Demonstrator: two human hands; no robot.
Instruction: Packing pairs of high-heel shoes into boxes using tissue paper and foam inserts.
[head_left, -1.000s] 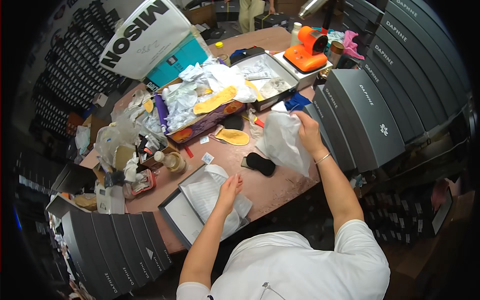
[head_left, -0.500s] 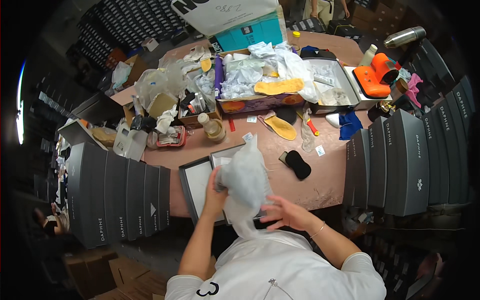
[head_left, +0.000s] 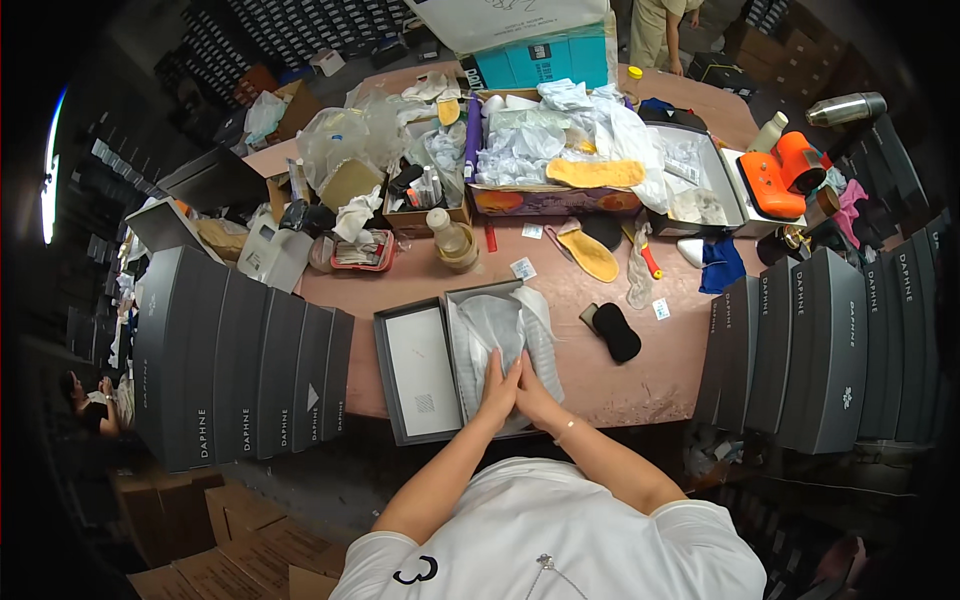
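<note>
A dark grey shoe box (head_left: 484, 292) stands before me, holding a bundle in thin white tissue paper (head_left: 500, 325); what is wrapped inside is hidden. A ridged, translucent sheet (head_left: 541, 350) sticks out over the box's right side. My left hand (head_left: 497, 390) rests on the near part of the wrapped bundle, its fingers stretched forward. Right beside it, my right hand (head_left: 536, 395) presses on the same paper with straight fingers, and the two hands touch near their tips. The box lid (head_left: 420, 365), white inside, lies at the left against the box.
Upright grey shoe boxes line the left (head_left: 235, 370) and right (head_left: 785, 340). Behind are a bottle (head_left: 452, 240), a black sponge-like pad (head_left: 616, 333), a yellow insole (head_left: 588, 252), a brush with a red-yellow handle (head_left: 648, 255), a paper-filled carton (head_left: 550, 203) and an orange device (head_left: 775, 180).
The wrapped bundle has gone from being held up in my left hand down into the box. My right hand has moved left onto it, beside the left. The view has shifted slightly.
</note>
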